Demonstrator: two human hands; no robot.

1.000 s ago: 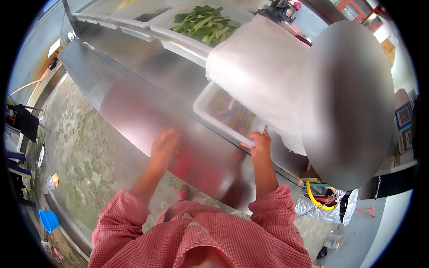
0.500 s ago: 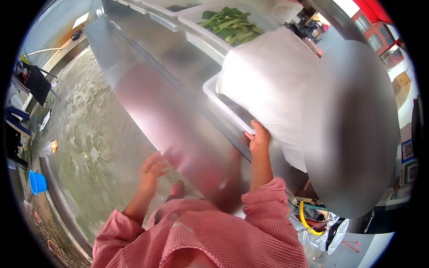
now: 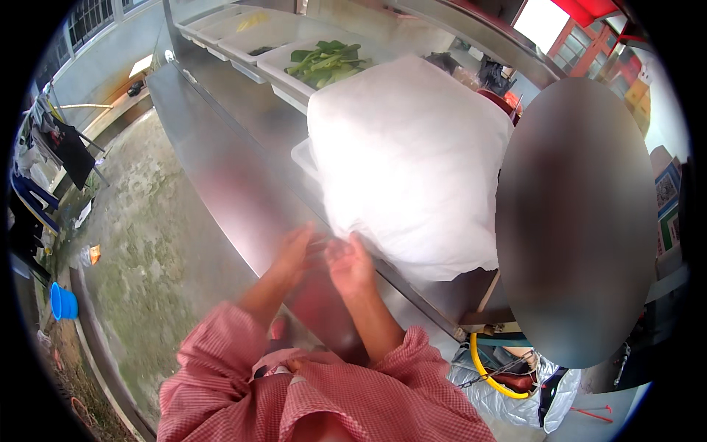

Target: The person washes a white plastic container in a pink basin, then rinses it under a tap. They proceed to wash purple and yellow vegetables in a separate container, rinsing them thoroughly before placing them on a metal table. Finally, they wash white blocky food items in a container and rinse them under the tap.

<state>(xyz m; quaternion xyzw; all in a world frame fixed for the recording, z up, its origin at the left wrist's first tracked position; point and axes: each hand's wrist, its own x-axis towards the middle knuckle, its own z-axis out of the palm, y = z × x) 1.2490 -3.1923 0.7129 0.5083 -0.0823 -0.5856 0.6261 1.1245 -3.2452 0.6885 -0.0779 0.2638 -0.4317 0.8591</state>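
A large white cloth (image 3: 412,169) lies draped over a translucent white plastic tub (image 3: 303,156) on the metal counter. Only the tub's left corner shows; what it holds is hidden. My right hand (image 3: 350,267) is just at the cloth's near lower edge, fingers apart and empty; whether the fingertips touch the cloth I cannot tell. Close beside it on the left, my left hand (image 3: 296,252) is above the counter's front strip, somewhat blurred, with its fingers stretched out and nothing visible in them.
Behind the cloth, a white tub (image 3: 283,82) of green leafy vegetables (image 3: 329,60) stands in a row with further tubs. A steel counter (image 3: 243,184) runs away to the far left. A blue bucket (image 3: 64,301) is at the far left; a yellow-handled bag (image 3: 482,368) sits lower right.
My right hand has let go of the tub's rim and moved left. My left hand has risen to meet it over the counter. The cloth now covers more of the tub.
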